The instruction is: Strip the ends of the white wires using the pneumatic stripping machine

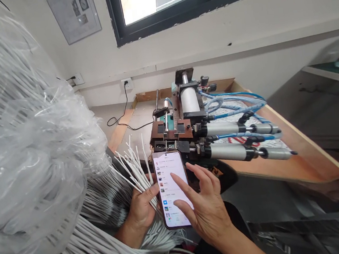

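Observation:
A smartphone [172,192] with a lit screen showing a list of small icons and text lines is upright in front of me. My left hand [142,209] grips it from the left side, with the thumb on its edge. White cables [137,169] pass by that hand, their loose ends sticking up beside the phone; whether the fingers also hold them is hard to make out. Over the right part of the screen is my right hand [210,204], fingers spread, index finger and thumb close to the glass. It holds nothing.
A pneumatic machine [185,129] with silver cylinders and blue hoses [234,105] stands behind the phone, in a wooden-edged tray [307,152]. Large plastic-wrapped cable bundles [36,138] fill the left. More grey-white cables [104,248] lie across my lap. A shelf [335,73] stands at right.

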`<move>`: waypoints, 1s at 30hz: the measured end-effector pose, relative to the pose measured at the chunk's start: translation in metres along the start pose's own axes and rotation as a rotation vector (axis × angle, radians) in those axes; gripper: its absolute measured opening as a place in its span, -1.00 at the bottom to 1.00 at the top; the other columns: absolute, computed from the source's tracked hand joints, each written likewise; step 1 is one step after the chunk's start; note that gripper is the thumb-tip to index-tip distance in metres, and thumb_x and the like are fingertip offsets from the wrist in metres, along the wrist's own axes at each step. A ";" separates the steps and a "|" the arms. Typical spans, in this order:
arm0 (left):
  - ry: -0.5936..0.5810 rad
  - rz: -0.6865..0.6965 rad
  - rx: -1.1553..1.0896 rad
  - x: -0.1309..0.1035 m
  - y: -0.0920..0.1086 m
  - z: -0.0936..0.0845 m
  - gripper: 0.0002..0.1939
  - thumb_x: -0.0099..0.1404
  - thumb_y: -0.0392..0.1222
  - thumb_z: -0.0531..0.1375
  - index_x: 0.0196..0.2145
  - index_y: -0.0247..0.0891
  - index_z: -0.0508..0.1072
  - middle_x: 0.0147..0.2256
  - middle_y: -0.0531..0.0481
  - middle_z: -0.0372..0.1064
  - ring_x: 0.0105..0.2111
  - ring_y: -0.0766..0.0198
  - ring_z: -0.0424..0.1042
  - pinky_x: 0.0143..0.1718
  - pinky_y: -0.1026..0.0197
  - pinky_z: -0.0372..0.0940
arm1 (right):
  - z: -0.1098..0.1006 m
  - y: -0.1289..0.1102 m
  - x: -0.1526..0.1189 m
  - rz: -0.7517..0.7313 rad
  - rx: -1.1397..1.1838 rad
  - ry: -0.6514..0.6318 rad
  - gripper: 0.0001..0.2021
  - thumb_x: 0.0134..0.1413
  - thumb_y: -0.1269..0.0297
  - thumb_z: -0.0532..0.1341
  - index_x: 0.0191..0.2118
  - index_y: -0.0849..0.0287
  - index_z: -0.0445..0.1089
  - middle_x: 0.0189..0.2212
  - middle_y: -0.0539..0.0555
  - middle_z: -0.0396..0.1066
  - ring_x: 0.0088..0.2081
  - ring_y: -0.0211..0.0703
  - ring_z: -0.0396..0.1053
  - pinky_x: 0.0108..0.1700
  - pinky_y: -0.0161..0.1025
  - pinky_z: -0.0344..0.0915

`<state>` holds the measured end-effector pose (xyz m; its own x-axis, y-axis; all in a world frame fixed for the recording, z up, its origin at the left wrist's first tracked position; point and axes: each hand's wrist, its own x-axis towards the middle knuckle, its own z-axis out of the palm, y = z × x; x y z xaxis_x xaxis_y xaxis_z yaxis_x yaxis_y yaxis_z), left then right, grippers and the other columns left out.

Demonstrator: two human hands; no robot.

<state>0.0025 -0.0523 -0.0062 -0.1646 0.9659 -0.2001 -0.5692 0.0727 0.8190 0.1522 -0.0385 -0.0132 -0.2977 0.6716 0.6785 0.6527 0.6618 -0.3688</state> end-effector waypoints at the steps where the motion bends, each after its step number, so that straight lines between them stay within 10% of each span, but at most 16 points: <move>1: -0.002 -0.002 0.000 0.000 0.000 0.000 -0.83 -0.04 -0.30 0.24 -0.40 -0.30 0.44 -0.57 0.04 0.41 -0.68 0.35 0.27 -0.71 0.33 0.02 | 0.001 -0.001 0.003 -0.016 -0.006 -0.002 -0.57 0.01 0.09 0.08 0.03 0.00 0.21 0.09 0.18 -0.10 0.06 0.24 -0.09 -0.03 0.20 0.03; 16: -0.015 -0.004 -0.030 0.001 0.000 -0.002 -0.80 -0.05 -0.30 0.24 -0.38 -0.30 0.45 -0.59 0.04 0.40 -0.70 0.38 0.25 -0.73 0.33 0.02 | -0.006 -0.004 0.011 -0.023 0.008 0.095 -0.62 0.05 0.15 0.04 0.02 0.05 0.21 0.07 0.21 -0.07 0.04 0.24 -0.03 -0.05 0.19 0.05; 30: -0.013 0.004 0.009 0.003 0.000 -0.003 -0.82 -0.06 -0.29 0.25 -0.41 -0.32 0.47 -0.51 0.02 0.46 -0.62 0.33 0.33 -0.61 0.28 0.16 | -0.019 -0.004 -0.038 0.714 0.780 -0.282 -0.61 0.05 0.13 0.05 0.00 0.15 0.21 -0.20 0.15 0.43 -0.21 -0.06 0.40 -0.25 -0.21 0.38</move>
<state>-0.0003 -0.0498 -0.0084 -0.1566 0.9692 -0.1898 -0.5615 0.0708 0.8245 0.1742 -0.0725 -0.0254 -0.2401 0.9706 0.0150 0.1472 0.0517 -0.9878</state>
